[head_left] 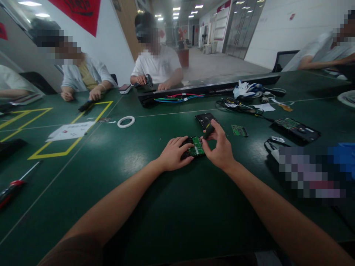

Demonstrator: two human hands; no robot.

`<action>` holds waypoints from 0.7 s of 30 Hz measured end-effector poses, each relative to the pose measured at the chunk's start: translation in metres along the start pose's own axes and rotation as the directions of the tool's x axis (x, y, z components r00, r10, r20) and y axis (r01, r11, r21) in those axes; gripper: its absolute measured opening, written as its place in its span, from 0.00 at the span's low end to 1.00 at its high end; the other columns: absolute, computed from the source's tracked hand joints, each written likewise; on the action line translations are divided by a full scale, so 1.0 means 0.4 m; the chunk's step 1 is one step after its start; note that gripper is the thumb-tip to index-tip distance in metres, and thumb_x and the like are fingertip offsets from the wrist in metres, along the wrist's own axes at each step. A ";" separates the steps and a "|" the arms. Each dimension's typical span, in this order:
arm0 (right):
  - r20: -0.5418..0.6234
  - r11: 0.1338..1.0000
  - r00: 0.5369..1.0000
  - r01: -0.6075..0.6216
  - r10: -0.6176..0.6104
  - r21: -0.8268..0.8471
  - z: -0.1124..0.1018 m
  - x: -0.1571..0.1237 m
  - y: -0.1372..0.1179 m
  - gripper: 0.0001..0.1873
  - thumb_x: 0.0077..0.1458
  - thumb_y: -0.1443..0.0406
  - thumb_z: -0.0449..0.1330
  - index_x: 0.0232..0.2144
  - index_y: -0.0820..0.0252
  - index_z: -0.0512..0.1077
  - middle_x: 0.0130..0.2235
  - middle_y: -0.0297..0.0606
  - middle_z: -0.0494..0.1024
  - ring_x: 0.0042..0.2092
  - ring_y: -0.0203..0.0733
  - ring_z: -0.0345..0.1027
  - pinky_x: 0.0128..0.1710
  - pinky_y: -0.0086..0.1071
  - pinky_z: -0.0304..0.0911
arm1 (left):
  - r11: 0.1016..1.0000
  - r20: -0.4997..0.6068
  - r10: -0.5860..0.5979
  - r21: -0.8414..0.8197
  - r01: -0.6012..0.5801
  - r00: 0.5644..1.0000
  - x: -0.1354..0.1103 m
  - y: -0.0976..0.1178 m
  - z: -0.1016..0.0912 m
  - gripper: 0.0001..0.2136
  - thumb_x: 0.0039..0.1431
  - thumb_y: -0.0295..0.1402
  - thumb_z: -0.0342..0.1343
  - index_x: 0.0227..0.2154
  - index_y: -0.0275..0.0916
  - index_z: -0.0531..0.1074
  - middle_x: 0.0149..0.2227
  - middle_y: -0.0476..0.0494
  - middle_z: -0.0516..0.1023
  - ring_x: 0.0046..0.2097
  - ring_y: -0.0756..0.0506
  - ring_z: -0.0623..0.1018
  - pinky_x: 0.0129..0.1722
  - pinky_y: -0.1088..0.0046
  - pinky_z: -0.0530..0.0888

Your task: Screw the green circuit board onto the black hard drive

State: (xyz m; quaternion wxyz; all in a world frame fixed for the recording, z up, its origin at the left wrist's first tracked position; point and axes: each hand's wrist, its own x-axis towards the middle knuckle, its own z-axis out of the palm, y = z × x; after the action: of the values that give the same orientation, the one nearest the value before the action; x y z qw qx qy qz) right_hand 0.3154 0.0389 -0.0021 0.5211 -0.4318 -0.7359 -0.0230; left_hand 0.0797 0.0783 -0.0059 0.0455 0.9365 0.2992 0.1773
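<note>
A black hard drive (196, 147) with a green circuit board on top lies on the green table (155, 207) in front of me. My left hand (174, 153) grips its left side, fingers curled over the edge. My right hand (220, 147) is closed around a small dark-handled screwdriver (208, 131), held upright with its tip down on the board's right part. Just behind my hands lies a second black drive (204, 119). A loose green circuit board (239, 130) rests to the right of it.
An opened drive (295, 129) lies at right, cables (238, 105) and white gloves (245, 88) behind it. A tape roll (125, 122), papers (69, 131) in a yellow-taped box and a red-handled screwdriver (12, 188) lie left. Other people sit along the far and right edges.
</note>
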 end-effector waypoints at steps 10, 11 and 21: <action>0.070 0.997 0.996 -0.058 0.055 0.053 -0.015 0.007 -0.005 0.43 0.63 0.67 0.59 0.73 0.46 0.43 0.61 0.43 0.74 0.48 0.50 0.80 0.51 0.49 0.79 | 1.000 -0.003 0.005 0.001 -0.005 1.000 0.000 -0.003 0.003 0.26 0.65 0.51 0.53 0.61 0.43 0.70 0.68 0.32 0.62 0.66 0.30 0.66 0.63 0.45 0.64; 0.070 0.997 0.996 -0.055 0.051 0.052 -0.015 0.008 -0.006 0.44 0.63 0.68 0.59 0.73 0.45 0.43 0.62 0.43 0.73 0.48 0.50 0.79 0.51 0.50 0.79 | 1.000 -0.005 0.006 0.001 -0.006 1.000 0.000 -0.003 0.003 0.26 0.65 0.51 0.53 0.61 0.43 0.70 0.68 0.32 0.62 0.66 0.30 0.66 0.63 0.45 0.64; 0.083 1.000 0.996 -0.029 0.028 0.012 -0.014 0.011 -0.002 0.47 0.62 0.69 0.60 0.74 0.42 0.40 0.70 0.42 0.63 0.49 0.51 0.79 0.51 0.50 0.80 | 1.000 -0.009 0.015 0.012 -0.015 1.000 0.000 -0.001 0.001 0.26 0.65 0.50 0.53 0.61 0.42 0.70 0.68 0.31 0.63 0.66 0.31 0.66 0.64 0.47 0.64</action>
State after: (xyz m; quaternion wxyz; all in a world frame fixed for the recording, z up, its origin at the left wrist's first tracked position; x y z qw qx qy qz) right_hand 0.3186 0.0383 0.0041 0.4933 -0.4392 -0.7508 0.0071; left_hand 0.0795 0.0787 -0.0065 0.0374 0.9381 0.2936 0.1800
